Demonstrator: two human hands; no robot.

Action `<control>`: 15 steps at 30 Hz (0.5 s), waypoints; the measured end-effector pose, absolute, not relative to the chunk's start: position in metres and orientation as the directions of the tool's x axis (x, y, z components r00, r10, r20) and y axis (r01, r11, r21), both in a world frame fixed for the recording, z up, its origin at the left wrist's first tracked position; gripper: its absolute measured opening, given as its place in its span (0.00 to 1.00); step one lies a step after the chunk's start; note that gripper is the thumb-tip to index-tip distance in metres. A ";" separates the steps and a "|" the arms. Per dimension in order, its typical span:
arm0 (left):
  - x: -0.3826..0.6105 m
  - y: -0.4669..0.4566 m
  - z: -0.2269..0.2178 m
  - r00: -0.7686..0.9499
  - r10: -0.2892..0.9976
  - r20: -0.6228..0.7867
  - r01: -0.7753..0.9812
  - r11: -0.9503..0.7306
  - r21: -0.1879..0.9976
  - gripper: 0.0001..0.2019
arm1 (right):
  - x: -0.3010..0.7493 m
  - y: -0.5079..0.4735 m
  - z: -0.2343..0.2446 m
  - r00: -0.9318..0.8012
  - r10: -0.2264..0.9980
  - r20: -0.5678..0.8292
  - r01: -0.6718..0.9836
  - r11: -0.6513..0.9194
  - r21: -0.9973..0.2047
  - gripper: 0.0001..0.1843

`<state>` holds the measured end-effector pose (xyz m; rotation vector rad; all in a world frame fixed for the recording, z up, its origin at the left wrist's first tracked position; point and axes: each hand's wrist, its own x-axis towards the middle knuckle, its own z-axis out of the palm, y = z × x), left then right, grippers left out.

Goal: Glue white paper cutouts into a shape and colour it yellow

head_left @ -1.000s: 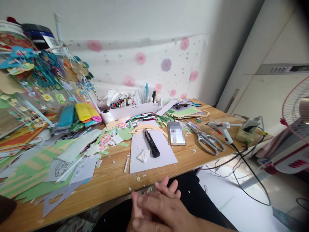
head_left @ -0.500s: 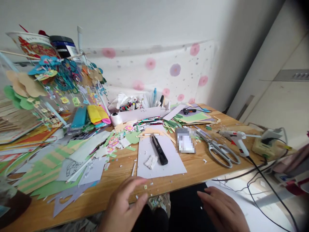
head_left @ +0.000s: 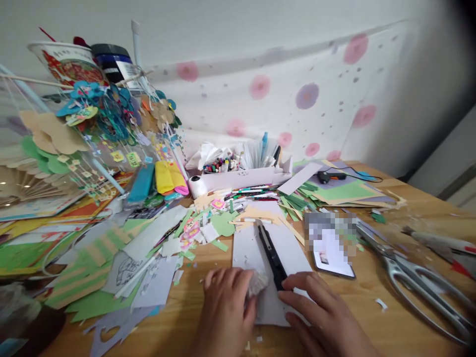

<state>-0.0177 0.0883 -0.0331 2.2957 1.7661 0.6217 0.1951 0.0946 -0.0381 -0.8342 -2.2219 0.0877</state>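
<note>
My left hand (head_left: 230, 302) is closed around a crumpled white wad (head_left: 257, 283), paper or tissue, at the left side of a white sheet (head_left: 247, 248). A black utility knife (head_left: 273, 255) lies slantwise on that sheet, its blade end pointing away from me. My right hand (head_left: 320, 307) is over the sheet's near right corner with its fingers apart. Its fingertips are at the knife's near end and seem to touch it; no closed grip shows. Part of the wad is hidden by my left fingers.
Large scissors (head_left: 394, 263) and a phone (head_left: 332, 253) lie on the right. Paper scraps (head_left: 208, 228) and cut green sheets (head_left: 92, 248) cover the left. Behind are a pen box (head_left: 238, 178), a black-and-orange tool (head_left: 330, 176) and hanging paper flowers (head_left: 111, 109).
Both hands have moved from the table's front edge onto the white sheet. My left hand has taken hold of the white wad; my right has reached the knife. The view has come closer.
</note>
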 end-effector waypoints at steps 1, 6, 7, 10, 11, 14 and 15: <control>-0.024 0.089 -0.032 0.200 0.959 0.203 0.854 -0.272 0.444 0.17 | 0.190 0.100 -0.036 -0.518 0.581 0.628 0.523 0.796 -0.305 0.14; -0.044 0.093 -0.024 0.238 0.971 -0.023 0.461 -0.092 0.883 0.11 | 0.163 0.121 -0.028 -0.532 0.573 0.623 0.444 0.816 -0.370 0.17; -0.047 0.096 -0.022 0.292 0.955 -0.046 0.390 -0.075 0.918 0.11 | 0.159 0.124 -0.025 -0.525 0.599 0.604 0.407 0.800 -0.440 0.16; -0.063 0.119 -0.012 0.385 0.923 -0.015 0.463 -0.179 0.868 0.15 | 0.154 0.137 -0.015 -0.496 0.731 0.468 0.303 0.651 -0.695 0.10; -0.071 0.131 -0.009 0.354 0.935 0.011 0.605 -0.238 0.760 0.16 | 0.153 0.142 -0.011 -0.468 0.789 0.398 0.294 0.564 -0.772 0.07; -0.099 0.170 -0.001 0.161 0.978 0.136 0.892 -0.203 0.404 0.16 | 0.150 0.159 -0.001 -0.300 0.941 0.160 0.203 0.226 -0.953 0.05; -0.107 0.182 -0.001 0.146 0.977 0.157 0.919 -0.193 0.344 0.17 | 0.148 0.163 0.000 -0.256 0.963 0.086 0.117 0.119 -0.986 0.07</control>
